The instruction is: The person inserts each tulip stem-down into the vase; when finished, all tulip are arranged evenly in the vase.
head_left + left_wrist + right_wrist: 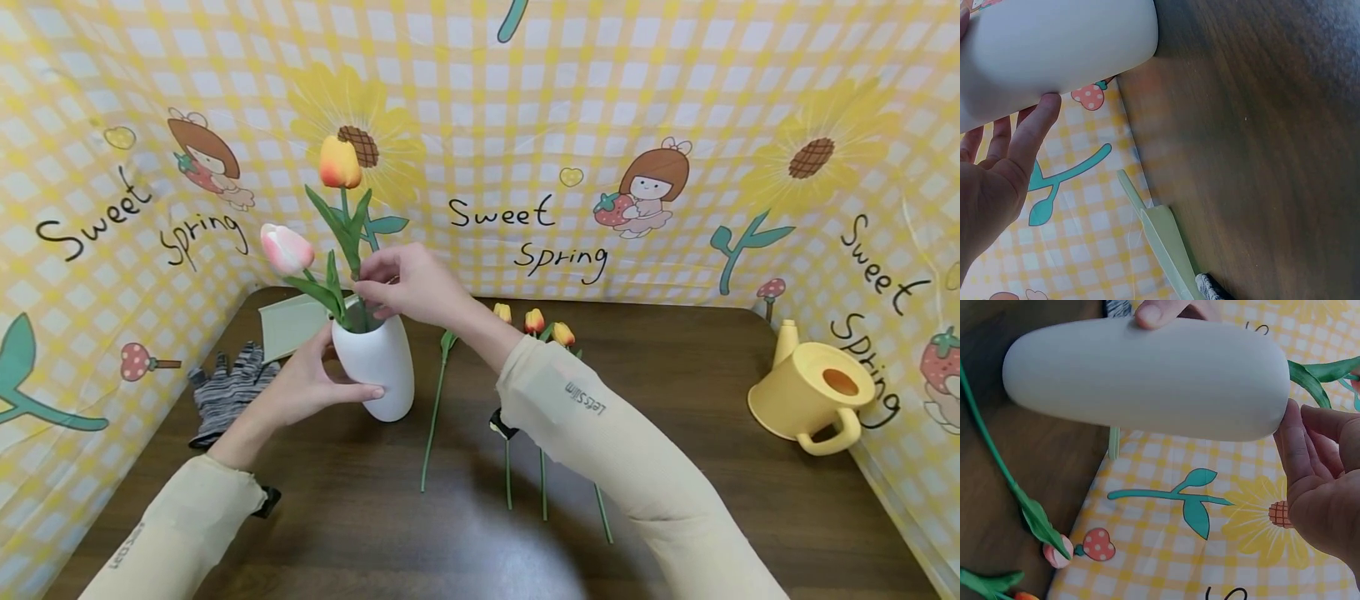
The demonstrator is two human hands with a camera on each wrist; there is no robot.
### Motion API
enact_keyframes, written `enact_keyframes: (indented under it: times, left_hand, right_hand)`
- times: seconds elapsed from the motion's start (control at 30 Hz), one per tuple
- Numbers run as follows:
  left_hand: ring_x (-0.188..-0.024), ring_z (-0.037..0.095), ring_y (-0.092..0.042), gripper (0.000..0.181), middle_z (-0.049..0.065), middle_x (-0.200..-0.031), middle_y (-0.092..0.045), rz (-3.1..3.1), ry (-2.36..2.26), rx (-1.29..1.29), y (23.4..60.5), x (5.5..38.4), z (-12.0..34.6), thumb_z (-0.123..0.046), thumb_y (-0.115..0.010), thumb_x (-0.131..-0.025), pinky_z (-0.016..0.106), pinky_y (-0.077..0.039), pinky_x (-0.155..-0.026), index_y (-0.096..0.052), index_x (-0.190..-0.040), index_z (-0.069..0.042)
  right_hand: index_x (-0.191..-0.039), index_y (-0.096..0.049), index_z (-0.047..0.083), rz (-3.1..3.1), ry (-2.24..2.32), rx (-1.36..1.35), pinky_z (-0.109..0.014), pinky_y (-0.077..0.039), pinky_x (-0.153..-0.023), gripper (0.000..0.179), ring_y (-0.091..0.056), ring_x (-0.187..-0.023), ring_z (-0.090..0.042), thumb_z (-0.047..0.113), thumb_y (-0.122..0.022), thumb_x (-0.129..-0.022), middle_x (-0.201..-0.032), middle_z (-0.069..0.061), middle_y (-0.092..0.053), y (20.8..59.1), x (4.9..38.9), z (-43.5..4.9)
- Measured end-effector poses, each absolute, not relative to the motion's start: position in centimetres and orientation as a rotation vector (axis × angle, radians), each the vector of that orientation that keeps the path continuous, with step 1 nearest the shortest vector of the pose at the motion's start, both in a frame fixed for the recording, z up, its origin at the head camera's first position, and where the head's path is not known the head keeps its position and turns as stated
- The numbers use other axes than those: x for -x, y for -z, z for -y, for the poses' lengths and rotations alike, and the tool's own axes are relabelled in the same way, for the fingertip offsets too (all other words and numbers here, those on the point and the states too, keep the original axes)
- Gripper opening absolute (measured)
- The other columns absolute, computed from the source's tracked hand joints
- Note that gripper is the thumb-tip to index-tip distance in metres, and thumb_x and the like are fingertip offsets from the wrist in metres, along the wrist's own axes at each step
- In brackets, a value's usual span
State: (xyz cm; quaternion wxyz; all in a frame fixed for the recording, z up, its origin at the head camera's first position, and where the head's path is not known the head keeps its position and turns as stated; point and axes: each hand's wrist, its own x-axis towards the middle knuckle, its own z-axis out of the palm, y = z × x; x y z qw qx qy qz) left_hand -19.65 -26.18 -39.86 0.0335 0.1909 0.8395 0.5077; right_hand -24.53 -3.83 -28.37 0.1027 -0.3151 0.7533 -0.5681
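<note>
A white vase (pixel 386 375) stands on the table, held around its side by my left hand (pixel 300 383), thumb across the front. A pink-and-white tulip (pixel 287 248) leans out of its mouth to the left. My right hand (pixel 412 283) pinches the stem of an orange-yellow tulip (pixel 341 162) just above the rim, and this flower stands upright. The lower stem is hidden by the vase and fingers. In the right wrist view, the fingertips of the right hand (pixel 1329 469) are right at the rim of the vase (pixel 1147 381).
Several orange-yellow tulips (pixel 534 321) lie right of the vase, partly behind my right forearm. A single stem (pixel 433 425) with a pink bloom (pixel 1058 551) lies nearer it. Behind on the left are a grey knitted glove (pixel 232 383) and pale green tray-like object (pixel 292 325). A yellow watering can (pixel 810 392) stands far right.
</note>
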Motion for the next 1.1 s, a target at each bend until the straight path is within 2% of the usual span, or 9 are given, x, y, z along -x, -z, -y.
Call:
enact_keyframes:
  times: [0.2, 0.37, 0.6, 0.9, 1.1]
  left_hand:
    - [-0.112, 0.028, -0.057, 0.094, -0.001, -0.132, -0.054, -2.563, -1.578, -0.573, 39.81, 19.61, 26.21, -0.019, -0.093, -0.075, 0.039, -0.06, -0.077, -0.038, -0.149, -0.031]
    - [-0.112, 0.028, -0.057, 0.094, -0.001, -0.132, -0.054, -2.559, -1.584, -0.573, 39.91, 19.66, 26.23, -0.018, -0.094, -0.074, 0.039, -0.061, -0.077, -0.038, -0.149, -0.032]
    - [-0.114, 0.03, -0.056, 0.095, 0.0, -0.133, -0.052, -2.541, -1.588, -0.572, 39.79, 19.7, 26.22, -0.018, -0.093, -0.075, 0.039, -0.061, -0.077, -0.037, -0.15, -0.033]
    - [-0.113, 0.029, -0.056, 0.095, 0.0, -0.133, -0.052, -2.523, -1.607, -0.556, 39.8, 19.71, 26.17, -0.018, -0.093, -0.075, 0.039, -0.061, -0.078, -0.037, -0.15, -0.032]
    - [-0.113, 0.03, -0.056, 0.097, 0.0, -0.133, -0.053, -2.515, -1.624, -0.569, 39.83, 19.81, 26.08, -0.015, -0.093, -0.074, 0.039, -0.061, -0.078, -0.036, -0.151, -0.032]
  right_hand:
    - [-0.102, -0.071, 0.001, -2.35, 1.483, 0.969, -0.027, -0.06, -0.065, 0.01, -0.072, -0.069, -0.016, 0.009, -0.07, -0.096, -0.09, -0.007, -0.074, 27.67, 24.44, 4.09]
    - [-0.098, -0.073, 0.004, -2.421, 1.39, 0.971, -0.025, -0.059, -0.063, 0.008, -0.071, -0.065, -0.011, 0.011, -0.072, -0.095, -0.085, -0.001, -0.074, 27.52, 24.54, 4.39]
    - [-0.1, -0.075, 0.003, -2.426, 1.402, 0.949, -0.024, -0.059, -0.063, 0.009, -0.071, -0.066, -0.01, 0.011, -0.072, -0.095, -0.081, -0.002, -0.074, 27.59, 24.67, 4.44]
    - [-0.105, -0.074, -0.001, -2.339, 1.522, 0.882, -0.028, -0.06, -0.065, 0.012, -0.074, -0.074, -0.018, 0.006, -0.071, -0.095, -0.086, -0.005, -0.075, 27.9, 24.64, 4.46]
    - [-0.112, -0.072, -0.003, -2.298, 1.587, 0.847, -0.029, -0.061, -0.066, 0.019, -0.073, -0.074, -0.016, 0.007, -0.07, -0.096, -0.091, -0.006, -0.074, 28.09, 24.64, 4.41]
